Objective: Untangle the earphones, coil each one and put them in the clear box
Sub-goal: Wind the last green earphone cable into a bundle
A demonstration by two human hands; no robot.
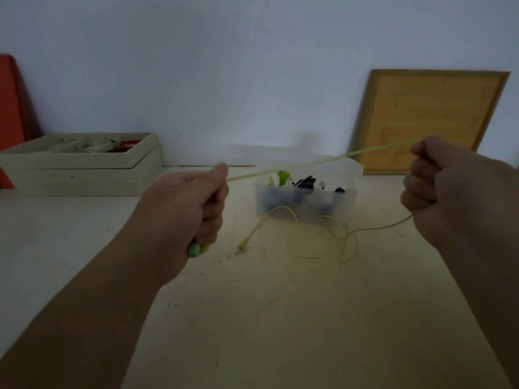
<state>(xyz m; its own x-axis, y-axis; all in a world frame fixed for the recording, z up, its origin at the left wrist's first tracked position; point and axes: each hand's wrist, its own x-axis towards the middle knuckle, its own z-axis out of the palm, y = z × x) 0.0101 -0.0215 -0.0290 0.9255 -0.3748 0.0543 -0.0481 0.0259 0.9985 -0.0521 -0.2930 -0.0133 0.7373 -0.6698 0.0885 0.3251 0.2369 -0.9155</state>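
Yellow earphone cable stretched taut above the clear box, rising rightward; left hand and right hand fisted around its ends.

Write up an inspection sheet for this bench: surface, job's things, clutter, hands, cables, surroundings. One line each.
Surface: pale table, scuffed, with small dark specks.
Job's things: yellow-green earphone, one stretch pulled taut between the hands; its earbuds poke out under the left fist; clear box stands behind, holding dark and green earphones.
Clutter: beige tray box at far left, with mixed small items.
Hands: left hand and right hand both grip the earphone cord in fists.
Cables: slack cord loops loosely on the table before the box; plug lies at its end.
Surroundings: wooden-framed board leans on the pale wall; red object at left edge.
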